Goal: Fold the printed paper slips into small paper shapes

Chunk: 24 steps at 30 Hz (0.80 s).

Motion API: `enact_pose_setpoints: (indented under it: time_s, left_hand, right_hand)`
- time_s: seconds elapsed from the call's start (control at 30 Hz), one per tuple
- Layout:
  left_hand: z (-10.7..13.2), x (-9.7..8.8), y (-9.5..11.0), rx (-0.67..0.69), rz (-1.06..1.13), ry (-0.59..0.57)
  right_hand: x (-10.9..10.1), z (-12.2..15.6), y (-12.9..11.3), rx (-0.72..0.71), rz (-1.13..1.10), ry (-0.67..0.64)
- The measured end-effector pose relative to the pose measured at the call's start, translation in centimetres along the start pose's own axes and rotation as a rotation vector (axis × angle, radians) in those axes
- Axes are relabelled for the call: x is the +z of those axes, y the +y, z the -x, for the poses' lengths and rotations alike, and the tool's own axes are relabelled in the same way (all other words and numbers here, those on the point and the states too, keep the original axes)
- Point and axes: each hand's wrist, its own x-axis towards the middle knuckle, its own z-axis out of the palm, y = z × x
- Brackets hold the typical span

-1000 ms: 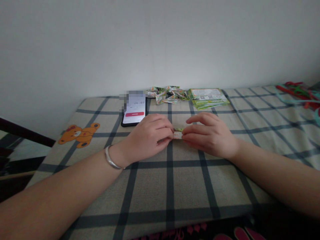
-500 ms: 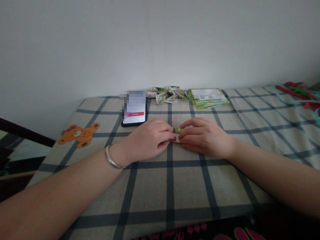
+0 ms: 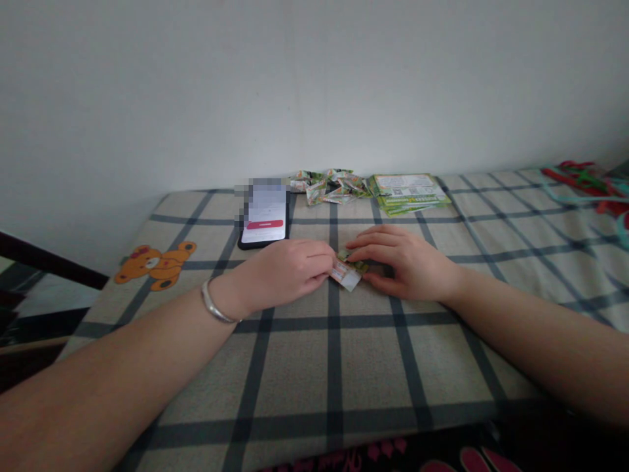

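Observation:
A small piece of folded printed paper (image 3: 348, 275), green, white and orange, lies between my two hands on the checked cloth. My left hand (image 3: 299, 265), with a silver bangle at its wrist, pinches the paper's left corner with its fingers closed together. From the right, my right hand (image 3: 398, 262) grips the other end, fingers over the top edge and thumb at the lower right. The fingers cover part of the folds. Behind the hands, several folded paper pieces (image 3: 317, 192) of like print sit in a cluster near the wall.
A stack of green printed leaflets (image 3: 410, 190) lies right of the folded pieces. A phone (image 3: 265, 224) with a lit screen rests left of them. Near the left edge is a flat orange bear (image 3: 156, 263). Red and green items (image 3: 584, 180) lie at the far right.
The paper has turned, and its printed and white face now shows between my hands. My right fingers have spread slightly; my left hand has shifted a little to the left.

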Motion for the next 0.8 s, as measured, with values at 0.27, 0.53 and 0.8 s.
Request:
enact_pose_setpoints:
  time_s: [0.27,0.53,0.8]
  left_hand:
    - [-0.08,0.08,-0.30,0.052,-0.057,0.055]
    - [-0.22,-0.01,-0.28,0.014,-0.233,0.049]
    - [-0.43,-0.20,0.34,-0.027,-0.225,0.049]
  right_hand:
    - [0.44,0.36,0.12,-0.003,0.010,-0.058]
    - [0.35,0.32,0.11,0.003,-0.012,-0.095]
    - [0.26,-0.01,-0.11,0.043,0.087,-0.028]
